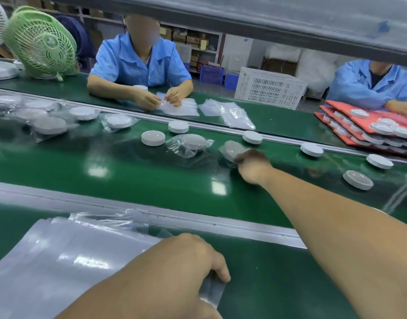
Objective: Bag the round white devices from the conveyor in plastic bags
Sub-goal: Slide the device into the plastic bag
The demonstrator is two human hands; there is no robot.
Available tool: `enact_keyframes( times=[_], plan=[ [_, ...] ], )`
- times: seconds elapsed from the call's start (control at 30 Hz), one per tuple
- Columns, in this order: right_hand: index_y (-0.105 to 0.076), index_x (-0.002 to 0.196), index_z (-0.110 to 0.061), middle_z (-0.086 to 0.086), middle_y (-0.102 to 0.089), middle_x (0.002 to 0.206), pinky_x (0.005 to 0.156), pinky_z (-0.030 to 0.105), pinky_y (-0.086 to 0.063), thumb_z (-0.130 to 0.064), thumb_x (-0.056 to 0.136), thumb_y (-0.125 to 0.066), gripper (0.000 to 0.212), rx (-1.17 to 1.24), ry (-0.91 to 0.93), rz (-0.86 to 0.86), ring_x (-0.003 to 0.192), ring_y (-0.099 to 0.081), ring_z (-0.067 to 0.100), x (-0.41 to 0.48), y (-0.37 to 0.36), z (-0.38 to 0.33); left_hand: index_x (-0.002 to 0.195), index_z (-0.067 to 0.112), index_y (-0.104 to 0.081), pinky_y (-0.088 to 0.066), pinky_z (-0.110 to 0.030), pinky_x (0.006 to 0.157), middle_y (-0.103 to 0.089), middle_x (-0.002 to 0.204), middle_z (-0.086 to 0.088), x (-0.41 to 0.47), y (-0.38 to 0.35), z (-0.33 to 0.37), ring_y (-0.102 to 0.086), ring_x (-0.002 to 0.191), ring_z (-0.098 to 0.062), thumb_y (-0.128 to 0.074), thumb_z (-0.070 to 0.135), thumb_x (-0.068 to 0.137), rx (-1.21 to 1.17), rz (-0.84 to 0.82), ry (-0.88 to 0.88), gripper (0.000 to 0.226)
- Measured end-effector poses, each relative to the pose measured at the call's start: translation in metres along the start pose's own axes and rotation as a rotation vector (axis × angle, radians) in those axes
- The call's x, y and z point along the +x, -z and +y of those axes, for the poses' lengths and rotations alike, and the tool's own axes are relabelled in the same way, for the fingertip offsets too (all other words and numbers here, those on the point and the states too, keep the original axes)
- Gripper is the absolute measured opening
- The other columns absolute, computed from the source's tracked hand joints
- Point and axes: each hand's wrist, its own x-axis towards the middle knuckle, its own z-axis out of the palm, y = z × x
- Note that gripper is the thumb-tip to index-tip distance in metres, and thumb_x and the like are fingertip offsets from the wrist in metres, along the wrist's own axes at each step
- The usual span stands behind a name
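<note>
Bagged round white plastic device point(232, 149) is gripped by right hand point(253, 164) on green conveyor belt point(128, 176), toward its far edge. Judged light and rigid, with slippery film: best held across the rim. Stack of clear plastic bags point(59, 261) at near desk edge is pinched by left hand point(191, 256). Second bagged device point(191, 143) lies near; reach judged unobstructed.

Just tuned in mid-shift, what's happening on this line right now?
The person's right hand reaches across the green conveyor and grips a bagged device; whether it is setting it down or lifting it, I cannot tell. The left hand holds the edge of the stack of plastic bags on the near bench. Unbagged devices sit on the belt, mostly to the right, other bagged ones to the left. A worker in blue opposite handles bags too.
</note>
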Motion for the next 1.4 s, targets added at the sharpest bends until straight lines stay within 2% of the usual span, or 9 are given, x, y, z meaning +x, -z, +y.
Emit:
enact_keyframes(
  times=[0.13, 0.3, 0.47, 0.63, 0.77, 0.97, 1.13, 1.3, 1.4],
  plan=[
    [-0.050, 0.150, -0.033, 0.007, -0.031, 0.166, 0.117, 0.041, -0.032, -0.027, 0.106, -0.042, 0.045, 0.074, 0.124, -0.103, 0.148, -0.031, 0.036, -0.005, -0.010, 0.017, 0.106, 0.070, -0.050, -0.038, -0.021, 0.104, -0.054, 0.122, 0.039, 0.018, 0.022, 0.005, -0.033, 0.118, 0.024, -0.064, 0.073, 0.060, 0.048, 0.032, -0.031, 0.049],
    [-0.050, 0.145, -0.044, 0.002, -0.029, 0.167, 0.120, 0.050, -0.031, -0.057, 0.100, -0.045, 0.047, -0.004, 0.063, 0.132, 0.151, -0.031, 0.030, -0.036, -0.014, 0.065, 0.104, 0.054, -0.059, -0.041, -0.018, 0.092, -0.058, 0.110, 0.037, 0.007, 0.030, 0.009, -0.041, 0.111, 0.010, -0.053, 0.087, 0.064, 0.155, 0.326, -0.138, 0.052],
    [-0.034, 0.152, -0.050, 0.004, -0.008, 0.172, 0.114, 0.076, 0.003, -0.087, 0.085, -0.004, 0.082, -0.428, -0.327, 0.060, 0.157, 0.001, 0.039, -0.091, 0.002, 0.155, 0.099, 0.060, -0.066, -0.049, -0.022, 0.087, -0.055, 0.108, 0.043, -0.005, 0.041, 0.003, -0.048, 0.105, 0.018, -0.069, 0.068, 0.073, 0.112, 0.160, -0.111, 0.027],
    [-0.041, 0.153, -0.032, 0.013, -0.034, 0.161, 0.117, 0.056, -0.035, -0.068, 0.094, -0.038, 0.070, -0.051, -0.374, 0.019, 0.150, -0.031, 0.033, -0.140, 0.010, 0.220, 0.103, 0.057, -0.067, -0.045, -0.018, 0.086, -0.052, 0.112, 0.041, 0.000, 0.028, 0.008, -0.039, 0.108, 0.018, -0.057, 0.066, 0.085, 0.201, 0.198, -0.160, 0.023],
    [-0.039, 0.155, -0.025, 0.016, -0.044, 0.138, 0.105, 0.045, -0.046, -0.049, 0.102, -0.048, 0.060, -0.262, -0.335, 0.049, 0.126, -0.050, 0.039, -0.161, 0.013, 0.214, 0.105, 0.049, -0.071, -0.044, -0.017, 0.095, -0.059, 0.114, 0.039, 0.001, 0.021, 0.010, -0.041, 0.112, 0.018, -0.051, 0.062, 0.090, 0.212, 0.296, -0.183, 0.028],
    [-0.074, 0.113, -0.037, -0.007, -0.073, 0.094, 0.081, 0.039, -0.043, -0.035, 0.089, -0.072, 0.024, -0.208, 0.223, 0.364, 0.093, -0.064, 0.022, -0.207, 0.035, 0.143, 0.108, 0.057, -0.067, -0.043, -0.018, 0.096, -0.058, 0.123, 0.040, 0.003, 0.021, 0.009, -0.027, 0.108, 0.031, -0.055, 0.064, 0.085, 0.190, 0.222, -0.179, 0.026],
    [-0.074, 0.117, -0.029, -0.008, -0.067, 0.117, 0.080, 0.033, -0.056, -0.023, 0.099, -0.063, 0.023, 0.122, 0.786, 0.472, 0.101, -0.066, 0.019, -0.246, 0.016, 0.068, 0.094, 0.040, -0.077, -0.045, -0.012, 0.089, -0.061, 0.109, 0.041, 0.003, 0.021, 0.010, -0.050, 0.106, 0.019, -0.062, 0.048, 0.089, 0.044, 0.415, -0.072, 0.018],
    [-0.078, 0.106, -0.020, -0.005, -0.073, 0.112, 0.085, 0.033, -0.059, -0.023, 0.093, -0.076, 0.013, 0.410, 0.891, 0.523, 0.109, -0.071, 0.015, -0.257, -0.004, 0.035, 0.084, 0.037, -0.077, -0.055, -0.025, 0.084, -0.068, 0.094, 0.037, 0.004, 0.023, 0.016, -0.065, 0.094, 0.008, -0.064, 0.045, 0.084, -0.204, 0.590, -0.011, 0.015],
    [-0.074, 0.095, -0.028, -0.014, -0.077, 0.103, 0.085, 0.023, -0.058, -0.032, 0.076, -0.089, 0.025, 0.728, 0.749, 0.559, 0.098, -0.074, 0.007, -0.262, -0.011, 0.019, 0.093, 0.036, -0.077, -0.057, -0.030, 0.087, -0.074, 0.096, 0.024, 0.003, 0.025, 0.019, -0.070, 0.093, 0.001, -0.071, 0.042, 0.088, -0.500, 0.434, -0.062, 0.010]
  ],
)
